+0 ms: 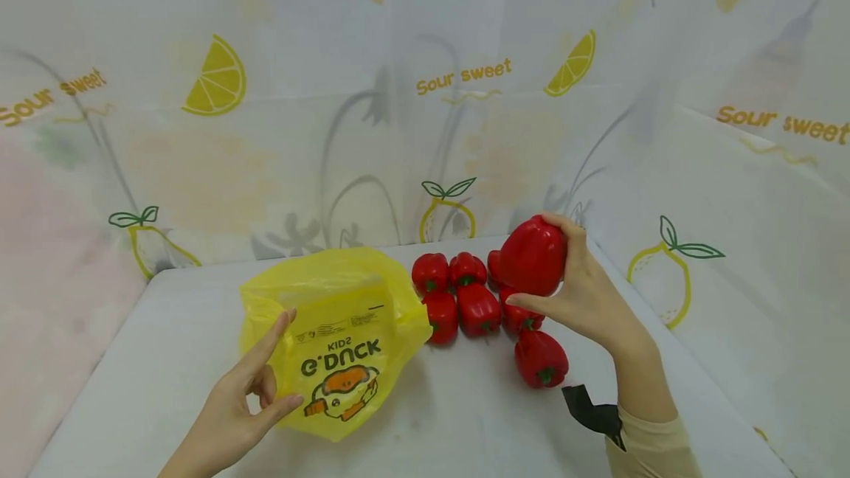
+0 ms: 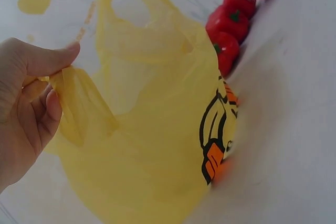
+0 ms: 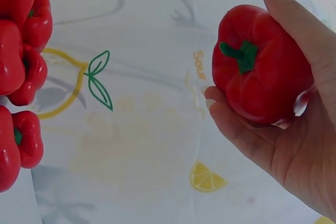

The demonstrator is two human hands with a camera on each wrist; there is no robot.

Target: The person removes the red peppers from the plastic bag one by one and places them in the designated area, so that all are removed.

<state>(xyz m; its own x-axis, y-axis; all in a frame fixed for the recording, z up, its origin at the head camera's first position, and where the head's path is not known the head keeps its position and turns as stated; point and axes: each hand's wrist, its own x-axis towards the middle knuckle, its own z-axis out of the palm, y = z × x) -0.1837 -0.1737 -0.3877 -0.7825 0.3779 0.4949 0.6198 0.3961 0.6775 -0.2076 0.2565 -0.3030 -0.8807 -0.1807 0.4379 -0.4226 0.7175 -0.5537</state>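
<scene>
My right hand grips a red bell pepper, raised above the others. In the right wrist view its green stem faces the camera, with fingers and thumb curled round the body. A yellow plastic bag with a printed duck is pinched at one handle by my left hand, thumb against fingers. The bag's mouth stands spread in the head view, where the left hand is at its left side. Several more bell peppers sit grouped on the table, right of the bag.
A white-covered table carries everything. One bell pepper lies nearest me, in front of the group. A patterned curtain with lemon prints encloses the back and sides. A black strap hangs at the right sleeve.
</scene>
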